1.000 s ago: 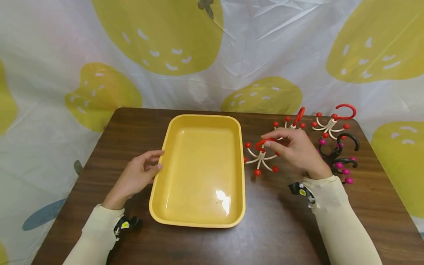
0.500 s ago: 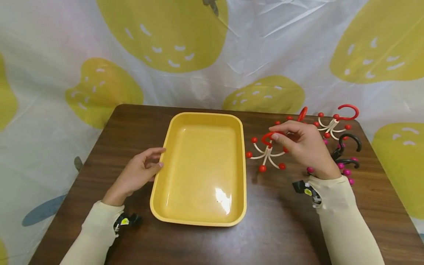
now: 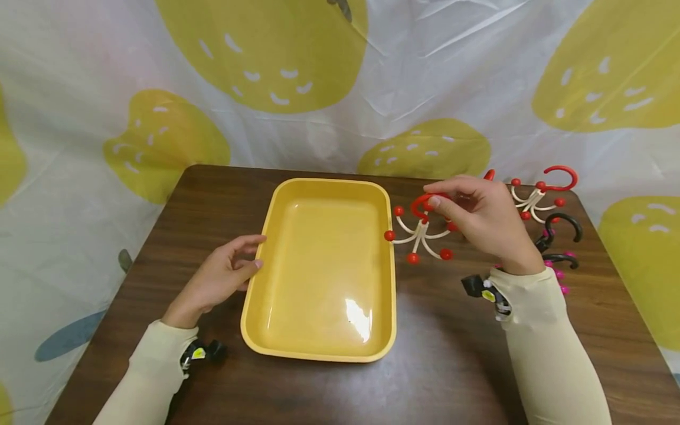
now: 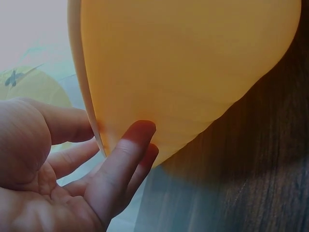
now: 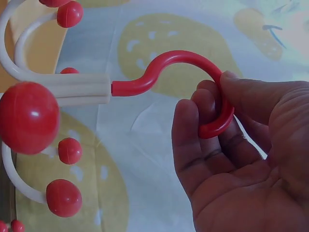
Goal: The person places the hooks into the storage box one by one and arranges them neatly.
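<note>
My right hand (image 3: 478, 218) pinches the curved red hook of a cream claw hanger (image 5: 87, 87) between thumb and fingers. Its arms, tipped with red balls, hang spread out below the hook. In the head view the leftmost ball overlaps the right rim of a deep yellow tray (image 3: 319, 277). At the tray's left side my left hand (image 3: 218, 280) grips the edge. In the left wrist view the fingers (image 4: 128, 154) lie along the outer wall, on both sides of the rim. Nothing lies in the tray.
Another red-and-cream hanger (image 3: 531, 199) lies at the table's back right corner, and one more is mostly hidden behind my right hand. Black hangers (image 3: 555, 242) with magenta balls lie right of that hand. A fruit-patterned cloth (image 3: 297, 141) hangs behind the wooden table (image 3: 425, 378).
My right hand has lifted the claw hanger higher, shifting first slightly right, then back left toward the tray. The left hand stays on the tray's edge.
</note>
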